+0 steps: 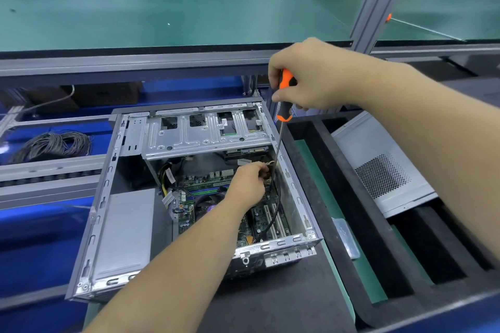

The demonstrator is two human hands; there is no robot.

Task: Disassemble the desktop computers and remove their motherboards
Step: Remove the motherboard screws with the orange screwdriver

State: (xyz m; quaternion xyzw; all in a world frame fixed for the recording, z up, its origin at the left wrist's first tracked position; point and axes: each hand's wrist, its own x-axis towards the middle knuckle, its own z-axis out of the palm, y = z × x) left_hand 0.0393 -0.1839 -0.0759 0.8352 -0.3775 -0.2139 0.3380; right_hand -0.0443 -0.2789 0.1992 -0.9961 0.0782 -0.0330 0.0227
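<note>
Case [127, 224] is lying on its side on the dark worktop [284, 303], open face up, so the board is reachable from above. Motherboard [259, 219] is still sitting in the bottom of the case, near the right wall, with cables over it.

Right hand [311, 76] is gripping the orange-and-black handle of a long screwdriver [284, 105], fingers curled round it, holding it near upright; the shaft is reaching down into the far right corner of the case, likely onto a board screw, though the tip is hidden.

Left hand [249, 184] is reaching deep inside, fingers pinching something small beside the shaft, possibly a wire loop or the screw itself; too small to tell. Probably steadying the tip or keeping cables aside.

Inside the case: drive cage [200, 132] across the far end, grey power supply [127, 230] at left, black cable [273, 213] trailing over the slots.

Side panel [378, 165] is resting in the foam tray at right. Wire coil [54, 143] is lying at left.

Judgement: board removal is not yet done.
</note>
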